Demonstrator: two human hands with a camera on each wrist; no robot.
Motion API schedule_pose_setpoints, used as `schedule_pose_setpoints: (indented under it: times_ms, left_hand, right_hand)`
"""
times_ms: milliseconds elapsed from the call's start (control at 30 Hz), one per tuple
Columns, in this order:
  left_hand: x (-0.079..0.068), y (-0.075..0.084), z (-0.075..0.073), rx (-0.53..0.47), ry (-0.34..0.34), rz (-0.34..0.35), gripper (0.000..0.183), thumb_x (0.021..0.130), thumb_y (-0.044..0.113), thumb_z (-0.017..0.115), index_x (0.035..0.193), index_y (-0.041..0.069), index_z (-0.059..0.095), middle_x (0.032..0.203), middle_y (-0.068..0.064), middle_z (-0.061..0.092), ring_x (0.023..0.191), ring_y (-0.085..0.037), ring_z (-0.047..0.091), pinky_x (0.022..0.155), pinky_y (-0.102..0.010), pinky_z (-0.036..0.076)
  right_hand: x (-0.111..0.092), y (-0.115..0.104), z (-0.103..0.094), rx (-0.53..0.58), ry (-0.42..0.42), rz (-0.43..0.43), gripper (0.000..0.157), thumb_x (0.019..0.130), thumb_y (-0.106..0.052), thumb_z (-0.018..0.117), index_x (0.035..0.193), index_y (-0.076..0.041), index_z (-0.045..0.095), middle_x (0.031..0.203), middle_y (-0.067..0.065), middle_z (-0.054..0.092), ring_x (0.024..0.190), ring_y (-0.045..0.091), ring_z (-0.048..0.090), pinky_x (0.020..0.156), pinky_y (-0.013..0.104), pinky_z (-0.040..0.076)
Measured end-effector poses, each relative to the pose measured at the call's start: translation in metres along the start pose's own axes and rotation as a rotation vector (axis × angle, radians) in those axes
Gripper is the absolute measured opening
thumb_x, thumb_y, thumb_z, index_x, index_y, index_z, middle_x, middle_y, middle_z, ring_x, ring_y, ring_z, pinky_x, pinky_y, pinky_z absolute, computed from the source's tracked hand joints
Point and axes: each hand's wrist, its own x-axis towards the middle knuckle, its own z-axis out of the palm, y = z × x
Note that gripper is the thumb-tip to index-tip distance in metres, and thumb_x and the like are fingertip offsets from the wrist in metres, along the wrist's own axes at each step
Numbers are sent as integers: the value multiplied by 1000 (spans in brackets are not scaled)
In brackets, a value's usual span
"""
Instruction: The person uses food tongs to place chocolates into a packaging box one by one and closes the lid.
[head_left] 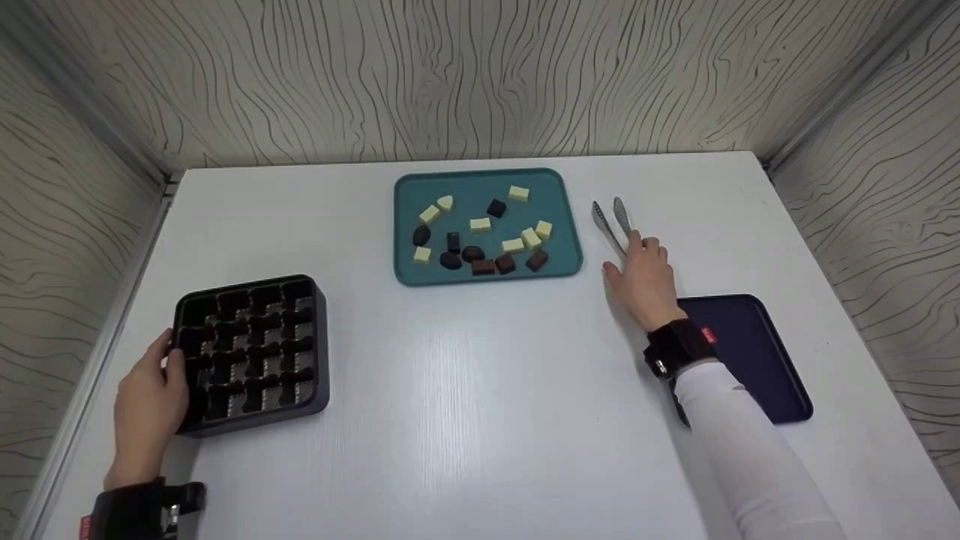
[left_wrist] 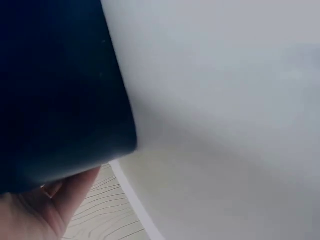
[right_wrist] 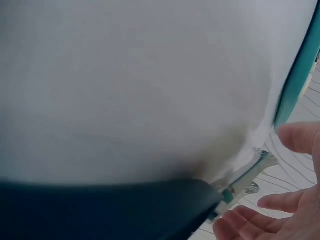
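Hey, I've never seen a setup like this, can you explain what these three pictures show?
There's no robot here: a person works with two bare hands. The wide picture comes from a camera on the head; the close ones come from a camera on each wrist. On the white table lie a teal tray of pale and dark chocolate-like pieces, tongs and a dark tray. The left hand grips the side of a black divided box. The right hand is over the tongs' near end, thumb and fingers apart.

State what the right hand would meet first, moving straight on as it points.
Probably the silver tongs, whose spread arms reach past the right hand; whether they already touch is unclear.
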Motion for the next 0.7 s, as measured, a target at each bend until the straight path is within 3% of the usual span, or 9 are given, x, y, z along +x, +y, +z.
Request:
schedule_pose_setpoints:
  times_ms: [67,200,333,533,700]
  left_hand:
    - [0,-2,0,-19,21,-9,51,114,21,32,159,-2,40,151,-38,50,122,-54,62,88,-46,57]
    - [-2,-3,0,-52,39,-19,49,114,20,33,156,0,46,151,-36,52,119,-50,63,84,-38,50]
    - [-6,4,5,-87,19,-6,49,114,20,33,157,-1,45,154,-35,49,130,-54,57,98,-58,50]
    - [-20,22,17,-103,-42,32,49,115,23,34,157,0,45,154,-33,50,129,-51,59,98,-58,52]
    - [-34,40,27,-126,-100,56,49,115,24,38,157,1,45,156,-30,52,129,-51,61,103,-60,53]
  right_hand:
    - [2,2,1,5,0,9,63,103,-20,62,145,22,40,132,45,52,123,60,54,97,69,51]
    - [7,5,2,5,5,24,45,103,-15,60,127,22,54,118,42,58,109,57,61,90,66,53]
    - [10,8,3,4,11,40,37,103,-12,57,117,22,59,112,40,60,101,56,65,86,65,55]
    - [7,7,1,-13,-5,68,40,106,-11,43,120,25,52,110,43,62,98,60,68,83,66,57]
    - [-5,6,-11,12,-11,66,41,106,-19,38,112,17,55,98,39,68,86,55,70,72,65,56]
